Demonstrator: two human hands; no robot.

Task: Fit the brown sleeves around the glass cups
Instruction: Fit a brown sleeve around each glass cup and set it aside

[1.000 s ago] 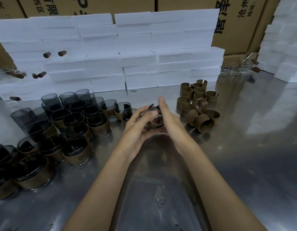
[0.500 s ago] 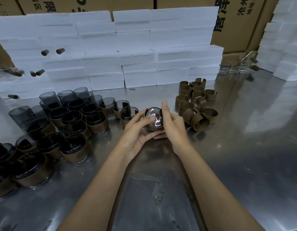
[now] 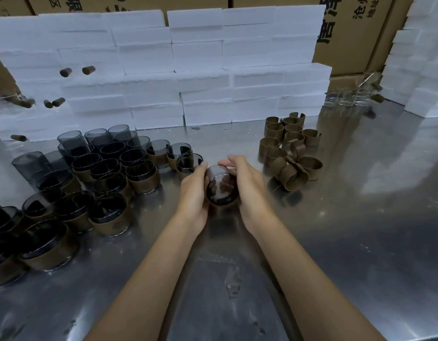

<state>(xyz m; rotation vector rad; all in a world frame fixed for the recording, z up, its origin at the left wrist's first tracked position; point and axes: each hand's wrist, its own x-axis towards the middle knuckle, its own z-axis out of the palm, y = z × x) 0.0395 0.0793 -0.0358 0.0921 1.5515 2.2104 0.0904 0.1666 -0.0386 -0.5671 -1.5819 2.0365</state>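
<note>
A dark smoked glass cup (image 3: 221,187) lies tipped between my two hands above the steel table, its round end facing me. My left hand (image 3: 193,190) cups its left side and my right hand (image 3: 247,185) wraps its right side, fingers curled over the top. A brown sleeve edge shows around the cup's lower rim. Loose brown sleeves (image 3: 290,150) are piled to the right. Dark cups with sleeves fitted (image 3: 109,193) crowd the left, with a few bare cups (image 3: 72,141) behind them.
Stacked white foam blocks (image 3: 188,70) wall off the back, with cardboard boxes (image 3: 348,33) behind. More foam (image 3: 419,70) rises at far right beside clear glasses (image 3: 348,98). The steel table (image 3: 360,230) reflects light.
Both hands have closed more tightly round the cup and drawn it slightly nearer. The cup has turned in my hands; my left hand now covers its left side.
</note>
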